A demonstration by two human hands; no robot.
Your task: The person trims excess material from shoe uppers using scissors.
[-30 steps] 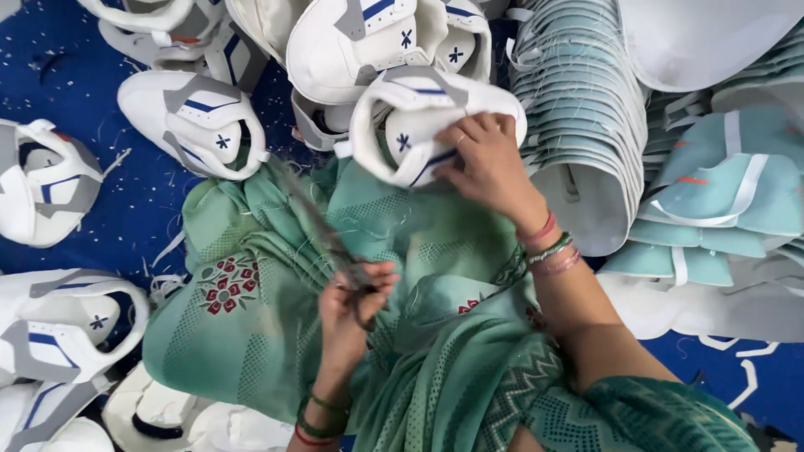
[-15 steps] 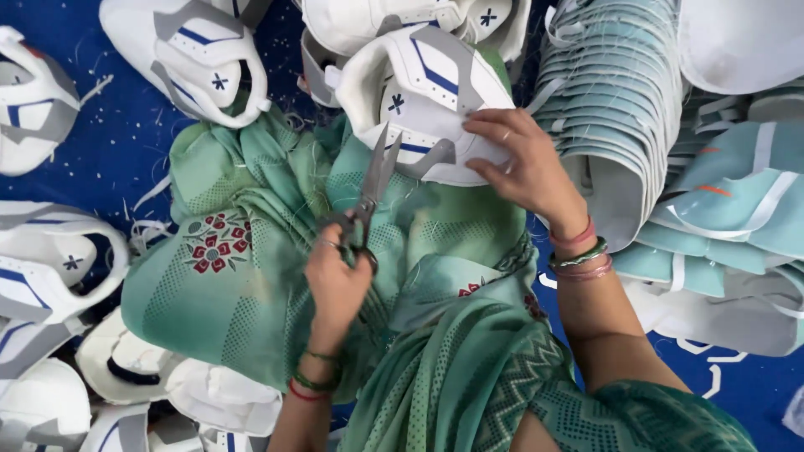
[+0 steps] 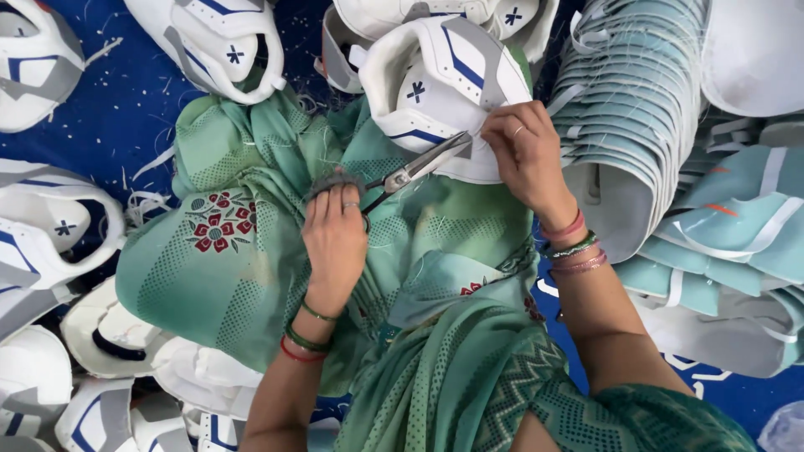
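Person seated on blue floor [image 3: 109, 117], lap covered in green patterned cloth [image 3: 251, 251]. Left hand [image 3: 335, 234] clenched around the handles of metal scissors [image 3: 414, 172], fingers through the loops, blades pointing up-right toward the lower edge of a white shoe upper [image 3: 435, 92] with grey and blue panels. That upper sits on the lap, top centre of view, and the right hand [image 3: 523, 151] is grasping it, pinching its edge between thumb and fingers right by the blade tips. Blades look nearly shut, tips touching or just beside the material; can't tell if a loose thread is between them, too small. To trim well here, judging from the frame: keep the pinched edge taut, cut only the stray bit and not the stitching, keep fingertips clear of the tips, small snips. More white uppers [image 3: 218, 42] lie scattered on the floor at left and top. A nested stack of pale teal pieces [image 3: 636, 100] stands at the right, well apart from the cut. Thread scraps dot the floor.
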